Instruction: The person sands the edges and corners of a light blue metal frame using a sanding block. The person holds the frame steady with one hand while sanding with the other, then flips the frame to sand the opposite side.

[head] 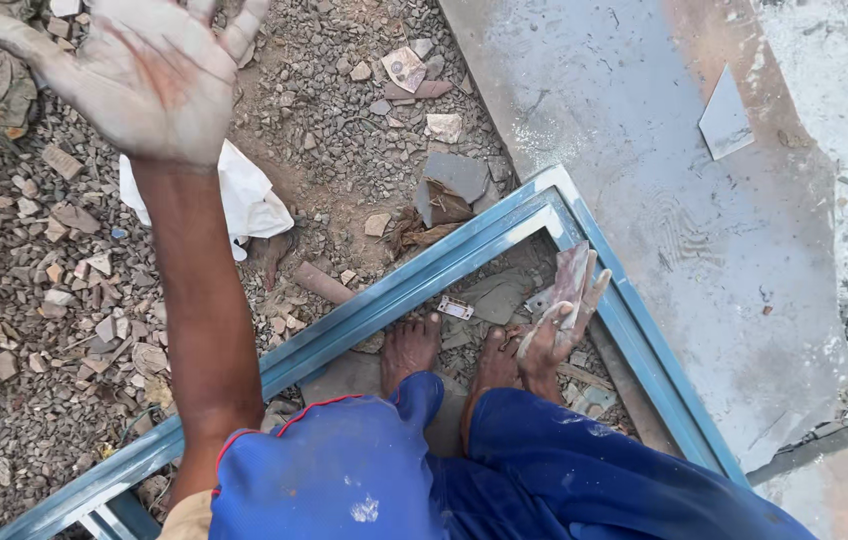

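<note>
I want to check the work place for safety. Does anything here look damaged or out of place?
Yes. The person stands on bare feet among sharp broken stones, inside the blue metal frame. A crumpled white cloth lies on the rubble. The right hand holds a flat, paint-smeared scraper.

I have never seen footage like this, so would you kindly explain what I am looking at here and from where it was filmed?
There is one picture, taken by a camera on a person's head, looking down at their own body. No machine is involved, only two bare, dusty hands. The left hand is raised, open and empty, fingers spread. The right hand hangs low by the bare feet and holds a flat, paint-stained tool, perhaps a scraper. The person wears blue trousers and stands inside the corner of a blue-grey metal frame lying on gravel. Nearby are a white cloth, broken stone pieces and, on the right, a grey slab.
</note>
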